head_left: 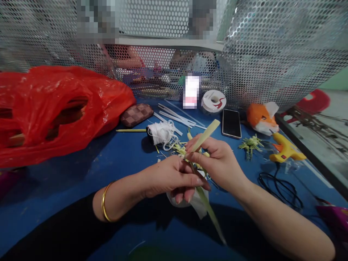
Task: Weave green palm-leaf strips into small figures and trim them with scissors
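A long, flat, pale green leaf strip (pixel 208 208) runs through both hands, its top end pointing up and right and its thin tail hanging toward the table's near edge. My right hand (pixel 219 159) pinches it near the top between thumb and fingers. Lower down, my left hand (pixel 171 175) is closed round the strip, thumb pressed on it. Beneath the hands, partly hidden, are yellow-green leaf scraps (pixel 178 148) and a crumpled white bag or sheet (pixel 199 206). A bundle of white cord (pixel 162 133) lies just beyond my left hand.
A red plastic bag (pixel 108 90) fills the left side, beside a checkered case (pixel 137 115). White strips (pixel 178 117), a ribbon spool (pixel 214 101) and a phone (pixel 231 123) lie behind. Rightward are an orange-and-white fox head (pixel 261 117), a yellow glue gun (pixel 286 150) and its black cable (pixel 280 190). Metal mesh (pixel 154 21) stands behind.
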The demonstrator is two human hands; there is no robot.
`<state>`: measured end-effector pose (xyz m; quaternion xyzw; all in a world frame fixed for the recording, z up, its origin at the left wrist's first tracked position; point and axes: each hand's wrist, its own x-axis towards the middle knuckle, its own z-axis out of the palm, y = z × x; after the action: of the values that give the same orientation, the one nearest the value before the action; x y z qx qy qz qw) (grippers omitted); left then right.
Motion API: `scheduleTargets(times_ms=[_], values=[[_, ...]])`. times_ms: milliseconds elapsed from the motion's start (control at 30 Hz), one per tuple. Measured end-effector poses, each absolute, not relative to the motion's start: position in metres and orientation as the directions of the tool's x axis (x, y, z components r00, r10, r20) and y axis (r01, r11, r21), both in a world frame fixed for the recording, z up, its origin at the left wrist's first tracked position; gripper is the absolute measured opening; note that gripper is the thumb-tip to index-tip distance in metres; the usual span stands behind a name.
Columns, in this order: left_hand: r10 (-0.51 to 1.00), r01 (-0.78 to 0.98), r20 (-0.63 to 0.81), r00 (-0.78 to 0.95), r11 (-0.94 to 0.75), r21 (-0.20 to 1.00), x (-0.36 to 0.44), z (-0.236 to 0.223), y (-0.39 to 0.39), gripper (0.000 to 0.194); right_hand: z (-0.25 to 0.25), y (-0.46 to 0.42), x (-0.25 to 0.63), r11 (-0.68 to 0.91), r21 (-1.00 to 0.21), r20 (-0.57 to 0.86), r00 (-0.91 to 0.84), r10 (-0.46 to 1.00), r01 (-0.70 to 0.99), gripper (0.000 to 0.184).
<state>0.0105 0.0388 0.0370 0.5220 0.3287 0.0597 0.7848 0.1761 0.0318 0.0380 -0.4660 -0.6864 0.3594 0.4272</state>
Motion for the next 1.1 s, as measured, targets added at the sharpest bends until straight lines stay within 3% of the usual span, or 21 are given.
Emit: scheduleTargets(times_ms=[267, 367, 467, 533, 633, 767, 1100], values=[[0.451, 0.229, -0.449, 0.771, 0.462, 0.857, 0.013, 0.033, 0.035, 0.024, 0.034, 0.03, 0.17, 0.336, -0.874, 0.292, -0.175, 0.94, 0.351, 0.014], [0.519, 0.157, -0.436, 0.735, 0.496, 0.854, 0.013, 0.033, 0.037, 0.025, 0.037, 0.036, 0.177, 0.436, -0.779, 0.421, -0.14, 0.896, 0.45, 0.006], [0.621, 0.034, -0.381, 0.685, 0.495, 0.868, 0.011, 0.037, 0.041, 0.032, 0.046, 0.04, 0.19, 0.46, -0.703, 0.528, -0.036, 0.849, 0.542, 0.012], [0.686, -0.039, -0.346, 0.64, 0.479, 0.877, 0.008, 0.042, 0.046, 0.038, 0.053, 0.041, 0.198, 0.399, -0.725, 0.469, -0.021, 0.883, 0.562, 0.012], [0.742, -0.107, -0.298, 0.601, 0.444, 0.89, 0.001, 0.05, 0.051, 0.046, 0.06, 0.039, 0.204, 0.332, -0.756, 0.278, -0.183, 0.943, 0.564, 0.024], [0.796, -0.113, -0.236, 0.558, 0.354, 0.928, -0.003, 0.053, 0.053, 0.028, 0.058, 0.035, 0.2, 0.328, -0.766, 0.123, -0.376, 0.918, 0.552, 0.031], [0.88, -0.096, -0.228, 0.417, 0.292, 0.951, 0.007, 0.054, 0.048, 0.013, 0.054, 0.032, 0.198, 0.444, -0.7, 0.224, -0.417, 0.881, 0.559, 0.032]])
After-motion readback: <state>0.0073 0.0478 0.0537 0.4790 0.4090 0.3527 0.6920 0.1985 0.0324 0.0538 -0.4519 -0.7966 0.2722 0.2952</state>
